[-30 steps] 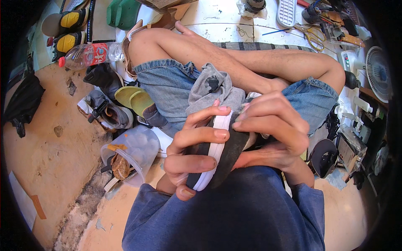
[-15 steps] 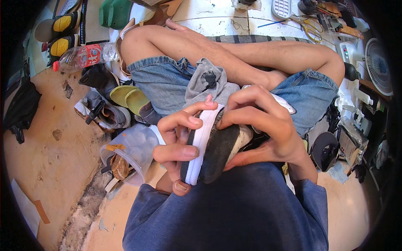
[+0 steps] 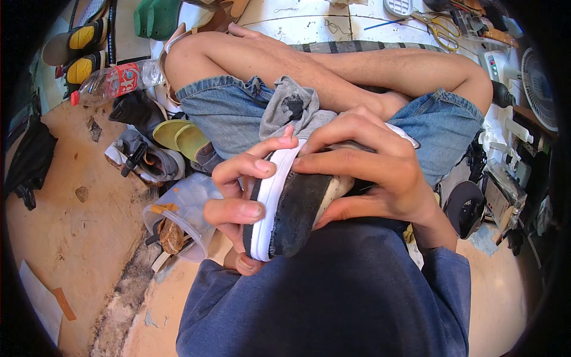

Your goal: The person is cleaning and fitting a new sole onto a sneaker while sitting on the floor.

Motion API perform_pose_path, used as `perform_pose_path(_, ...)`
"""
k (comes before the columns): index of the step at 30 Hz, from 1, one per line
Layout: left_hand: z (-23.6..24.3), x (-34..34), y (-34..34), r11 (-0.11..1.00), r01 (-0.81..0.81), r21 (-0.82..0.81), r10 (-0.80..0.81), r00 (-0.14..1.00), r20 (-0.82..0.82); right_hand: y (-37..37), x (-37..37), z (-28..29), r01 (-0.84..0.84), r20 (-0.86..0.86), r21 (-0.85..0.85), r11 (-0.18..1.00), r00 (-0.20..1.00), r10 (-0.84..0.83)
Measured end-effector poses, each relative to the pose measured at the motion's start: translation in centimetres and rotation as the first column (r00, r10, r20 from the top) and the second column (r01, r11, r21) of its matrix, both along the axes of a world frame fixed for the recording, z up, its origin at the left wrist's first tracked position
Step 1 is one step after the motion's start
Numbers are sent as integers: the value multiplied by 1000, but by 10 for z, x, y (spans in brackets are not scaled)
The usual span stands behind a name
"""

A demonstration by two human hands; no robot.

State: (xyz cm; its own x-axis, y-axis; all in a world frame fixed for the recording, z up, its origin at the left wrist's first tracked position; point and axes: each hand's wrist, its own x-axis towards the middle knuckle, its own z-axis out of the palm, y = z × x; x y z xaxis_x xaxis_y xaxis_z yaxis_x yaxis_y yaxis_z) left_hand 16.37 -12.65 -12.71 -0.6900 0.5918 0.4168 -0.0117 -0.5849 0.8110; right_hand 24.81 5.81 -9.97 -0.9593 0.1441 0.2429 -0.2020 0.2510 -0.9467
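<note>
A black canvas shoe (image 3: 296, 220) with a white rubber sole edge (image 3: 266, 208) is tipped on its side above my lap. My left hand (image 3: 237, 209) grips it from the left, fingertips along the white band. My right hand (image 3: 383, 181) holds it from the right, fingers arched over the dark upper and thumb pressed lower against the pale part. Much of the shoe's far end is hidden behind my fingers. A grey cloth (image 3: 275, 122) with a dark patch lies on my shorts just beyond the hands.
To the left lie a plastic bottle (image 3: 102, 88), assorted shoes (image 3: 163, 163), slippers (image 3: 169, 134) and a tipped translucent bucket (image 3: 187, 202). Scissors (image 3: 437, 30) and a white sole (image 3: 397, 6) are at the back. A fan (image 3: 538, 89) and clutter stand to the right.
Both hands and the shoe have shifted leftward in the picture. My right fingers reach further across the upper, and more of the shoe's dark side shows.
</note>
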Motion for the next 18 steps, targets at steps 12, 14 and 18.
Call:
perform_pose_path(12,-1,-8,-5,994,105,-14,-106,980,-168,-6,2,1,92,-40,-94,991,995,-96)
perform_pose_path(14,-3,-5,-4,995,96,4,-94,981,-169,-5,3,0,71,-85,-32,997,994,-74)
perform_pose_path(18,-4,-1,-3,997,63,45,-54,985,-166,-7,3,-2,88,-109,-36,995,990,-91)
